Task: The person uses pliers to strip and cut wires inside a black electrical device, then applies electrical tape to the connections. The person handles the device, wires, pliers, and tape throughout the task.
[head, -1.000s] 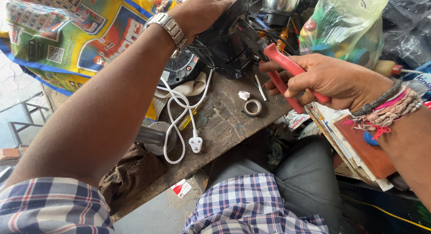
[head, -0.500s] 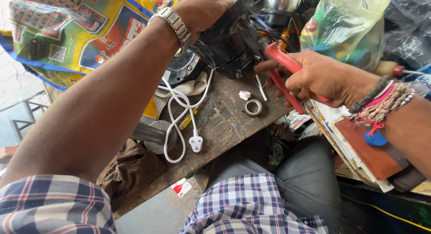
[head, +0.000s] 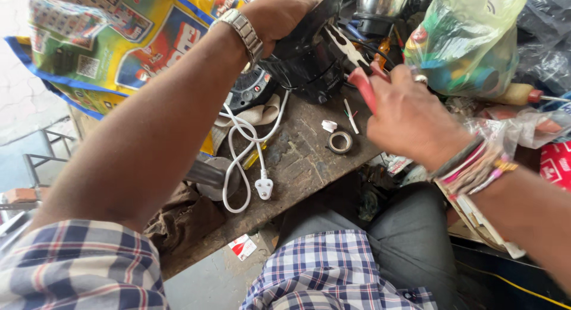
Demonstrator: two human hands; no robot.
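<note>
Black appliance base (head: 303, 60): positioned at far edge of worn wooden workbench (head: 297, 161), tilted, steadied from above.

Nearest to viewer: checked shirt sleeves and grey trousers at bottom of view. On bench, closest: white plug (head: 263, 188) lying flat, with white cord (head: 244, 143) looped back toward appliance. Beyond plug: small roll of tape (head: 340, 141), a white fragment (head: 329, 125) and a thin white strip just beside it.

Right hand (head: 410, 116): closed in full grip around red-handled pliers (head: 360, 69); metal nose directed into underside of appliance base. Beaded and thread bands worn at wrist.

Left hand (head: 279, 12): closed over top of appliance base, fingers wrapped past its edge; metal watch (head: 241, 30) on wrist.

Farther back: translucent plastic bag (head: 470, 42) of coloured items to right, printed yellow-and-blue sack (head: 119, 42) to left, steel jar partly visible behind appliance.
</note>
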